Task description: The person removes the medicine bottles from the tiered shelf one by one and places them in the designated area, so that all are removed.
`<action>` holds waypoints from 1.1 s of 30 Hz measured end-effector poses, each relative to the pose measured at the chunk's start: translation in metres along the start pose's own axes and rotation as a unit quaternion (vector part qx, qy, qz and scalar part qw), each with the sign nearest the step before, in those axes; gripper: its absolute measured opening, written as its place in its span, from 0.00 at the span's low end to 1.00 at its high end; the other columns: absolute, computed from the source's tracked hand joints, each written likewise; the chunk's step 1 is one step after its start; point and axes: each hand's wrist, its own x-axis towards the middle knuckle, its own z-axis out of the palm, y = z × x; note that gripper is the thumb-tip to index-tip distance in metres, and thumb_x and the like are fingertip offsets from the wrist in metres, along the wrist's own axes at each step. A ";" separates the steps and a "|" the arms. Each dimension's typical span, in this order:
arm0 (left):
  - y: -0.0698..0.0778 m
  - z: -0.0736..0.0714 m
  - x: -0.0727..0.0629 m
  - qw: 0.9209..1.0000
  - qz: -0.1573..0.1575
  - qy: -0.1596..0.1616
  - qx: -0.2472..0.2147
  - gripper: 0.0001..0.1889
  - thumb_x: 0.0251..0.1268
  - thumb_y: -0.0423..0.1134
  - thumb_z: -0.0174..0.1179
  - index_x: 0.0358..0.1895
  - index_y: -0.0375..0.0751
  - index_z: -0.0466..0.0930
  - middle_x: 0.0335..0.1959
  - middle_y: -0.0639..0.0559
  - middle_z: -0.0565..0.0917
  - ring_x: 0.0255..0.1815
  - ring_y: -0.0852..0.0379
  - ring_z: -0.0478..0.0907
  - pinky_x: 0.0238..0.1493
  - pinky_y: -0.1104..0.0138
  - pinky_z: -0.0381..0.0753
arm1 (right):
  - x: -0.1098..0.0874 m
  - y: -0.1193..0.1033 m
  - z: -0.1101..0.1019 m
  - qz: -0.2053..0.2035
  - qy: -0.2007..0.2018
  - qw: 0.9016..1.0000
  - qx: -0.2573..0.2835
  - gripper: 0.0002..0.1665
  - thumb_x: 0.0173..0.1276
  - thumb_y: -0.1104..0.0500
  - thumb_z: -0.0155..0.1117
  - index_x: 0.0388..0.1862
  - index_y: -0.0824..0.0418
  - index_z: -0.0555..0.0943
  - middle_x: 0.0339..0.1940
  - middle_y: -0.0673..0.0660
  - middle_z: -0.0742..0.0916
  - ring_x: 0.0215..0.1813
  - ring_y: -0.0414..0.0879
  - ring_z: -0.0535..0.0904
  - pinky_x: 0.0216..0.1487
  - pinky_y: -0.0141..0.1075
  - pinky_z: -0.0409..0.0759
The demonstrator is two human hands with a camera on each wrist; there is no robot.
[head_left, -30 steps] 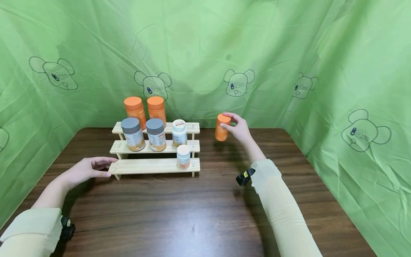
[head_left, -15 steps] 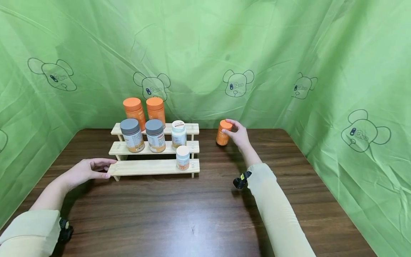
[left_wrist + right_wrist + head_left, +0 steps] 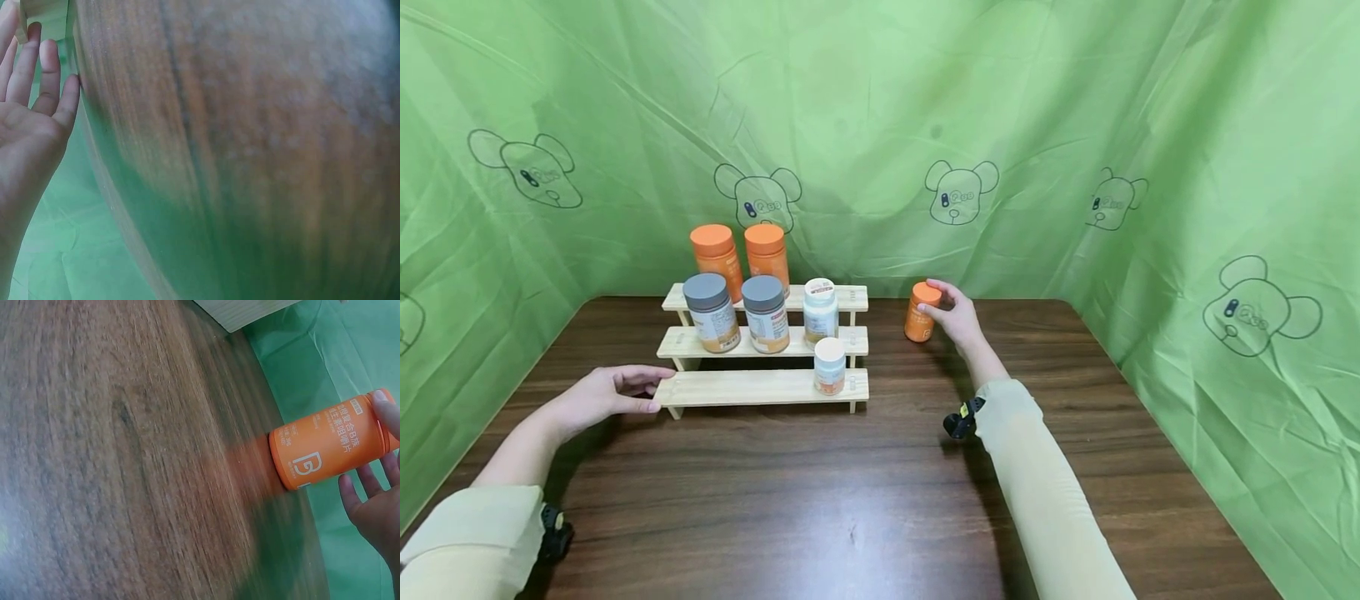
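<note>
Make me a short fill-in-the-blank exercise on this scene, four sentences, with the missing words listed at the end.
1. The right hand holds a vitamin bottle that is ____ in color.
2. The wooden rack has ____ shelves.
3. As the person sees it, the left hand is at the ____ end of the lowest shelf.
4. On the middle shelf, two jars have lids colored ____.

Missing words: orange; three; left; grey.

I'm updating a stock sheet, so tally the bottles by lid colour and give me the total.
Orange-lidded bottles: 3, one of them in the right hand
Grey-lidded bottles: 2
White-lidded bottles: 2
Total: 7
</note>
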 end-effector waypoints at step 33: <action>0.002 0.001 -0.002 1.000 -0.001 0.013 0.000 0.30 0.54 0.46 0.69 0.62 0.43 0.73 0.50 0.48 0.82 0.46 0.70 0.77 0.43 0.75 0.75 | -0.005 -0.056 -0.008 -0.068 -0.049 0.994 -0.075 0.33 0.62 0.62 0.67 0.66 0.64 0.69 0.67 0.60 0.72 0.70 0.56 0.62 0.67 0.51 0.62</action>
